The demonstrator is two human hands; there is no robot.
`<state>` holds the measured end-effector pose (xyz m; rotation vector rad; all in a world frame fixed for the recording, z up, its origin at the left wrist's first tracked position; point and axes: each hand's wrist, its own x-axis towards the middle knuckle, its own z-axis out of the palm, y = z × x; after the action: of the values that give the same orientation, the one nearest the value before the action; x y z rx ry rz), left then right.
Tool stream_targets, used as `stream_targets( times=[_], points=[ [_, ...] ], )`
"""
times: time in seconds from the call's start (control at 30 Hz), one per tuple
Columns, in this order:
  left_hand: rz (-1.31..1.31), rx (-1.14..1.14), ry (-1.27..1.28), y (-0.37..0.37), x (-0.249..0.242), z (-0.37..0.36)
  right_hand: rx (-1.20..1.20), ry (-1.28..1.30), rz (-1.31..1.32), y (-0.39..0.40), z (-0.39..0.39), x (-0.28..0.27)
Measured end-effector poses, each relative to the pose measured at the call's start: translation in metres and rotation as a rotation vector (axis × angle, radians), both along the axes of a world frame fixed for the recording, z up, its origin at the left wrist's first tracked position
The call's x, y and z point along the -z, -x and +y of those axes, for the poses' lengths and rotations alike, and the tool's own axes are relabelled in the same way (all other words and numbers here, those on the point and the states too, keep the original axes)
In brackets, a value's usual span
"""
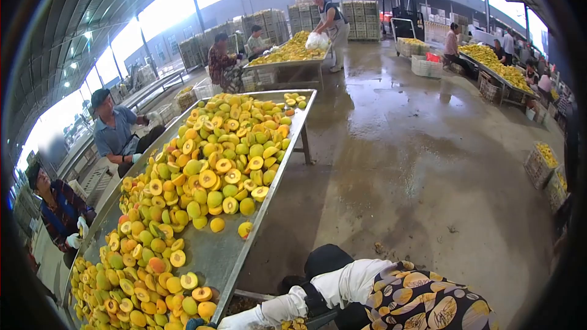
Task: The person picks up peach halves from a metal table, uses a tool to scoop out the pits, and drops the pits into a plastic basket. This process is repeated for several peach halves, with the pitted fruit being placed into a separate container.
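Note:
A white-gloved hand, which looks like my right hand [244, 320], is at the bottom edge beside the near corner of the metal table [221, 250]. Its fingers are cut off by the frame, so whatever it holds is hidden. A white sleeve cover [348, 281] and a patterned sleeve [428, 299] lead to it. Halved yellow-green fruit [208, 178] with brown centres lies heaped on the table. Close to the glove, a dark blue thing [194, 322] shows among the fruit, too little to make out. My left hand does not show.
Two co-workers [113, 125] [58, 208] sit along the table's left side. Beyond, people work at another fruit table [287, 64], one standing with a white bag [317, 41]. More people line a table [498, 70] at the right. Crates [539, 166] stand on the wet floor [391, 146].

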<state>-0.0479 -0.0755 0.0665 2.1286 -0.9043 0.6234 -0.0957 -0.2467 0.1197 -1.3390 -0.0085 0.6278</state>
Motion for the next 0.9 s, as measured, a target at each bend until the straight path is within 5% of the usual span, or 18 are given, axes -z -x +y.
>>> stream_targets(
  times=[0.17,0.43,0.57,0.6,0.7,0.8,0.9],
  points=[
    [0.194,0.072,0.1,0.002,-0.016,-0.014,0.074,0.087,-0.119,-0.004,0.002,0.009],
    [0.439,0.109,0.221,0.005,-0.049,-0.019,-0.227,-0.355,0.139,-0.013,0.007,0.024],
    [0.401,0.161,0.158,0.019,-0.071,-0.017,-0.357,-0.863,0.257,-0.02,0.006,0.051],
    [0.366,0.199,0.132,0.01,-0.058,-0.012,-0.557,-1.27,0.463,-0.028,0.013,0.057],
    [0.238,0.299,0.039,-0.034,-0.006,0.015,-0.468,-1.093,0.275,-0.007,0.002,0.036],
    [0.078,0.36,-0.06,-0.051,0.005,0.024,-0.221,-0.914,0.363,-0.001,0.002,0.027],
    [-0.078,0.371,-0.204,-0.054,0.009,0.033,-0.178,-0.169,-0.059,0.002,-0.005,0.008]
  ],
)
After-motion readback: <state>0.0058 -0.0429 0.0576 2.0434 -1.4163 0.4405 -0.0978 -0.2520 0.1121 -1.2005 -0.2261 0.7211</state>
